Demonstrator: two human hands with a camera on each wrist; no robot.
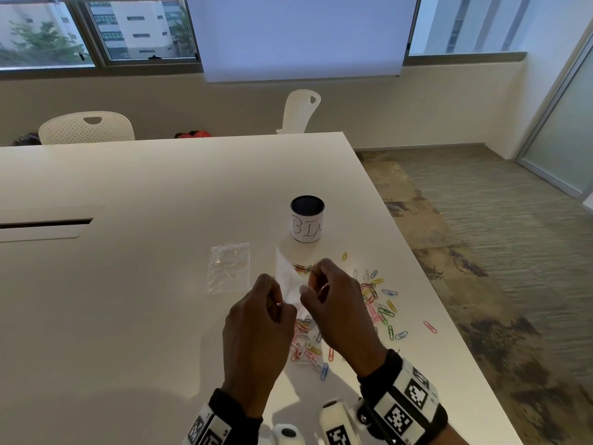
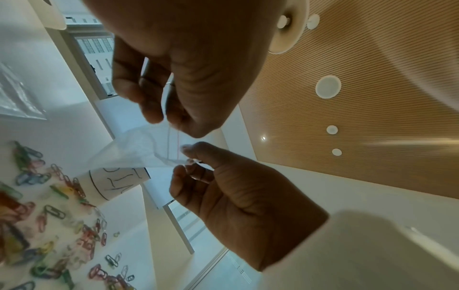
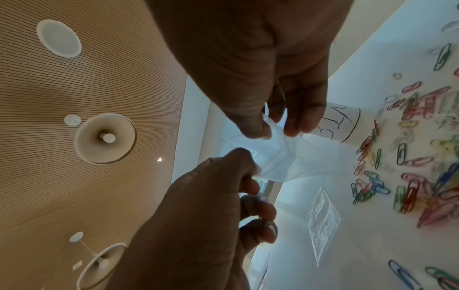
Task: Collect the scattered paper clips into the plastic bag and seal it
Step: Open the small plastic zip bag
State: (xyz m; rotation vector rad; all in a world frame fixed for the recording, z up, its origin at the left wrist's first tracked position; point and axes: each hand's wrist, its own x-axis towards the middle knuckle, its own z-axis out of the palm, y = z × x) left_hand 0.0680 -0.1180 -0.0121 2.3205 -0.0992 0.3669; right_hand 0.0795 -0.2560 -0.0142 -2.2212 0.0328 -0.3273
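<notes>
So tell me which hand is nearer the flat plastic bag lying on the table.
Left. The left hand is raised just right of and nearer the camera than the flat plastic bag; the right hand is further right, beyond the held bag both hands pinch.

Multicoloured paper clips (image 1: pixel 375 303), clear plastic bag (image 1: pixel 288 277), white table (image 1: pixel 160 220).

The plastic bag (image 1: pixel 288 277) held between the hands was thin, clear film, creased and a little cloudy. A second clear bag (image 1: pixel 228 267) on the table looked crinkled and glossy. The paper clips (image 1: pixel 378 300) had a smooth coloured coating with a slight shine. The table (image 1: pixel 144 284) was smooth, matt white. The cup (image 1: pixel 307 223) wore a matt white paper label. The carpet (image 1: pixel 481 236) looked rough and woven.
</notes>
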